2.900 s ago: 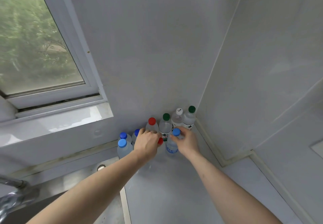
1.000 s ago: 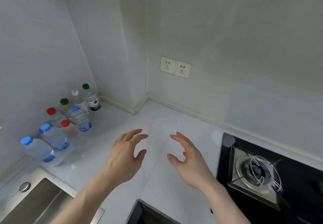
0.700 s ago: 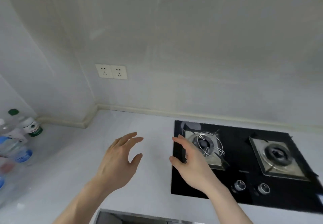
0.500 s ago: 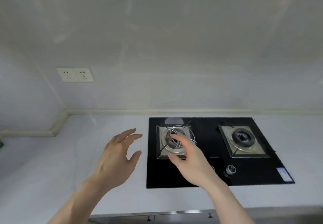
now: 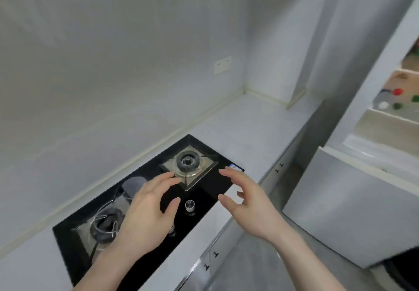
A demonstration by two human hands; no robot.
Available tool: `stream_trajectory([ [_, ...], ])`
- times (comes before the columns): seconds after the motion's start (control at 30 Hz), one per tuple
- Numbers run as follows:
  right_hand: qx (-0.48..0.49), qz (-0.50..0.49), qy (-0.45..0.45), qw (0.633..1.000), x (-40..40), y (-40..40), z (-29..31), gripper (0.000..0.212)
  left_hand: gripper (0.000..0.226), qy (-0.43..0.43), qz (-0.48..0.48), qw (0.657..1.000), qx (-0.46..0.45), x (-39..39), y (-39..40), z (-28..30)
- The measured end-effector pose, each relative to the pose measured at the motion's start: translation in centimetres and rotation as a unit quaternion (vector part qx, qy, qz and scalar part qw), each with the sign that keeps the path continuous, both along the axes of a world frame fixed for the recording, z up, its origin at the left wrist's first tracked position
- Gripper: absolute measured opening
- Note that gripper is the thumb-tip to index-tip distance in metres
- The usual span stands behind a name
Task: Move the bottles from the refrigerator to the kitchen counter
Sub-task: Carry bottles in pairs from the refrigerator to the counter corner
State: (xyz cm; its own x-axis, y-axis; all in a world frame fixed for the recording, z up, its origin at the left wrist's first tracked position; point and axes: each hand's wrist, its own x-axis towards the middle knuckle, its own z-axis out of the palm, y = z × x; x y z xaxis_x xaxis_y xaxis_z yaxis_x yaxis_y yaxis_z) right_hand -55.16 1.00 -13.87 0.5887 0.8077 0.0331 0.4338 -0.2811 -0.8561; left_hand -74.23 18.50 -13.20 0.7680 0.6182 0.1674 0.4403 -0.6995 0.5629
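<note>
Grey kitchen, counter (image 5: 256, 127) running along the wall toward the far corner, and both hands are floating over its front edge with nothing in them. Left hand (image 5: 147, 209) is hanging above the hob (image 5: 127, 218), fingers loose and spread, right over the knob (image 5: 189, 205) area. Right hand (image 5: 247, 202) is hovering just past the hob's right edge, fingers relaxed too, so neither one is carrying anything.

Further back, the far burner (image 5: 188, 162) is sitting near the hob's back right corner, and beyond that the counter is stretching bare to the wall with the socket (image 5: 222, 64).

Way off at the right edge, the fridge (image 5: 353, 202) is standing with its door open, and the bottles (image 5: 395, 99) are showing as blurry red, white and green caps on a door shelf. Can't tell how many are left in there.

What I'd be worrying about: the caps are looking packed tight together, so grabbing two at once could be knocking a neighbour over or off the shelf. They're probably cold and a bit wet, so a loose grip might be slipping on the walk back. Also that left hand is passing awfully close over the knob, and bumping it could be turning the gas on. And swinging round with full hands near the open door, clipping it is a real possibility.
</note>
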Motion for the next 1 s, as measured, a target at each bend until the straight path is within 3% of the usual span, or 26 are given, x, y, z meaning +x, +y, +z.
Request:
stream_trajectory([
  [0.37, -0.016, -0.241, -0.041, 0.969, 7.8, -9.6, 2.0, 0.053, 0.041, -0.050, -0.234, 0.971, -0.024, 18.3, -2.0, 0.7],
  [0.6, 0.015, -0.365, -0.026, 0.930, 8.8, -15.4, 3.1, 0.049, 0.041, -0.043, -0.366, 0.930, -0.014, 25.9, -6.0, 1.3],
  [1.0, 0.047, -0.460, -0.067, 0.884, 18.0, -25.5, 4.4, 0.052, 0.041, -0.043, -0.463, 0.885, 0.013, 39.1, -15.6, 2.6],
])
